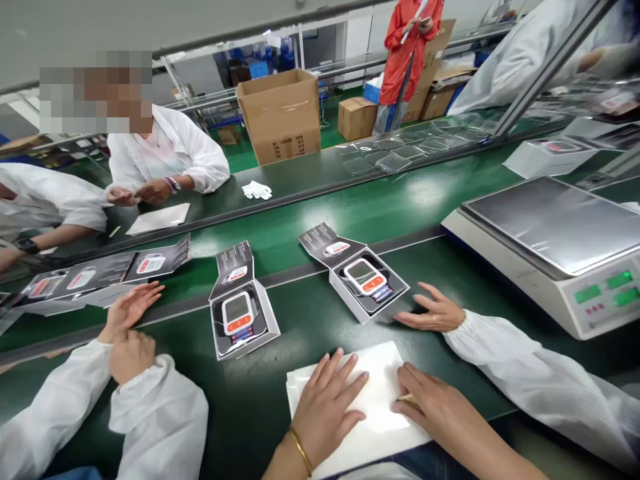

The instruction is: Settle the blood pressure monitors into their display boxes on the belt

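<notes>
A stack of white sheets (377, 363) lies on the green work surface in front of me. My left hand (327, 403) rests flat on the left part of the stack, palm down, fingers spread, a gold bangle at the wrist. On the stack's right side, my right hand (430, 400) is closed with its fingers curled. A small slim tan piece shows between thumb and fingers; its kind cannot be made out. Beyond the sheets stand two open boxes, the right box (367, 283) and the left box (243, 320), each holding a white device with a grey screen and orange buttons.
A co-worker's hand (435, 310) reaches beside the right box. Another person's hands (130, 327) are at left, near a row of open boxes (95, 277). A scale (560, 233) stands at right. Across the green conveyor (280, 233) lie a white glove (257, 191) and clear plastic trays (395, 160).
</notes>
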Demonstrator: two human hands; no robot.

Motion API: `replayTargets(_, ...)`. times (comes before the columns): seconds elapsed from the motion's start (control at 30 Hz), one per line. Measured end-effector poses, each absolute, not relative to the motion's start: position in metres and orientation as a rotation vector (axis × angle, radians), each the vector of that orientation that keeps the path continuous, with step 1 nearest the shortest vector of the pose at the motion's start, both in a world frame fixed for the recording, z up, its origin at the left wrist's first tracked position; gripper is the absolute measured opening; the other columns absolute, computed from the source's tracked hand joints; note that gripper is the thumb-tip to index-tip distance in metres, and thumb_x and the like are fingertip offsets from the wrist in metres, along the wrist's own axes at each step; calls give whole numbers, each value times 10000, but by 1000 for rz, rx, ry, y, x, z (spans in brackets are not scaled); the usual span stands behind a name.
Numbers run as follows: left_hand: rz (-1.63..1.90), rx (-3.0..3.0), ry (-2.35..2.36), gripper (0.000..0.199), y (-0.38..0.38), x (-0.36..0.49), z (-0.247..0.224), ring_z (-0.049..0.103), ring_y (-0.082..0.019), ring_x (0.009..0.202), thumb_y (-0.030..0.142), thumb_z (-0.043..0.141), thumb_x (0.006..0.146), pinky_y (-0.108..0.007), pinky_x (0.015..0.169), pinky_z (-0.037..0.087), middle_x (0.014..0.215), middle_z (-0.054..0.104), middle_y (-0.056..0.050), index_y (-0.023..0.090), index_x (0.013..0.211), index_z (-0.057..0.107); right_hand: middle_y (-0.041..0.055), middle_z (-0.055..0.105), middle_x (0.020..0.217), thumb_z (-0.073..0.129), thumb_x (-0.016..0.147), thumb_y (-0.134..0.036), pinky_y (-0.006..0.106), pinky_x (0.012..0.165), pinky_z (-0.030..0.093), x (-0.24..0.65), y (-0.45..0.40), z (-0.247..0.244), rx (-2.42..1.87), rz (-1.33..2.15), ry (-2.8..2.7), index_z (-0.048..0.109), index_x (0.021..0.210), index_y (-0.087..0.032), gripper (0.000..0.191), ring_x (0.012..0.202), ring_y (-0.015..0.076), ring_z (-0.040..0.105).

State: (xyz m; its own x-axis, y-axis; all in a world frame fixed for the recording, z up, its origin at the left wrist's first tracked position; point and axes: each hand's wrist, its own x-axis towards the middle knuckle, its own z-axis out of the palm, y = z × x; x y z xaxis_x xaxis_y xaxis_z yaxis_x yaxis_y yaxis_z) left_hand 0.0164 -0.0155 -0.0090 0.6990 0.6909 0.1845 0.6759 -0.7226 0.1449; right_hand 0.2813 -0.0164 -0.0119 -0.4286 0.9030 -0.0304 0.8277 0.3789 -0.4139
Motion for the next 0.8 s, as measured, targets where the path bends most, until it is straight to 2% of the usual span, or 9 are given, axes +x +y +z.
replayTargets(0.1, 287, 2792, 1121, 704, -13, 23, -20, 476, -291, 1474, 421, 746, 899, -502, 1140, 545, 1619, 458, -7, 267, 1521, 455, -6, 703, 914, 763, 820, -120, 316, 664, 529, 276, -25, -13, -1527, 583, -2473, 569, 929, -257, 261, 778, 244, 718)
replayTargets(0.23, 295, 2770, 1117, 656, -10, 19, -18, 514, -297, 1445, 405, 753, 895, -507, 1110, 571, 1599, 489, -19, 266, 1483, 497, -52, 659, 858, 785, 822, -174, 258, 650, 475, 286, -18, 4, -1488, 1116, -2284, 527, 854, -252, 271, 736, 173, 656)
replayTargets(0.3, 400, 2735, 1160, 587, -5, 27, -11, 516, -284, 1444, 410, 693, 940, -500, 1098, 579, 1588, 505, -39, 250, 1471, 502, -58, 614, 809, 759, 869, -262, 239, 620, 450, 302, -2, 18, -1441, 1252, -2088, 508, 827, -248, 255, 694, 145, 604)
replayTargets(0.43, 763, 2621, 1343, 540, 29, 67, 7, 485, -256, 1468, 410, 544, 1025, -496, 1138, 545, 1550, 548, -84, 211, 1514, 428, -23, 579, 808, 659, 957, -457, 291, 662, 463, 333, 50, 40, -1429, 883, -1842, 522, 819, -246, 287, 712, 169, 567)
replayTargets(0.57, 1015, 2552, 1429, 661, 80, 108, 12, 496, -298, 1456, 534, 585, 980, -570, 1196, 473, 1511, 582, -125, 187, 1514, 408, -23, 592, 807, 633, 980, -493, 336, 748, 469, 333, 97, 42, -1386, 596, -1915, 522, 842, -248, 302, 721, 179, 568)
replayTargets(0.63, 1050, 2547, 1448, 554, 98, 118, 10, 528, -294, 1427, 459, 591, 997, -582, 1185, 478, 1475, 618, -104, 206, 1471, 457, -23, 613, 826, 592, 1012, -483, 351, 778, 467, 327, 110, 38, -1393, 523, -1974, 527, 866, -246, 285, 714, 176, 575)
replayTargets(0.7, 1074, 2550, 1462, 417, 107, 120, 6, 562, -271, 1394, 313, 568, 1020, -564, 1163, 498, 1443, 648, -73, 225, 1422, 506, -20, 625, 835, 566, 1028, -488, 360, 794, 472, 323, 114, 33, -1413, 460, -1961, 528, 878, -247, 287, 700, 174, 580)
replayTargets(0.8, 1109, 2555, 1466, 357, 107, 115, 2, 580, -254, 1371, 216, 551, 1011, -539, 1152, 501, 1412, 672, -52, 229, 1367, 552, -7, 627, 855, 595, 1018, -484, 369, 842, 493, 321, 104, 25, -1408, 385, -1796, 542, 898, -250, 268, 737, 185, 607)
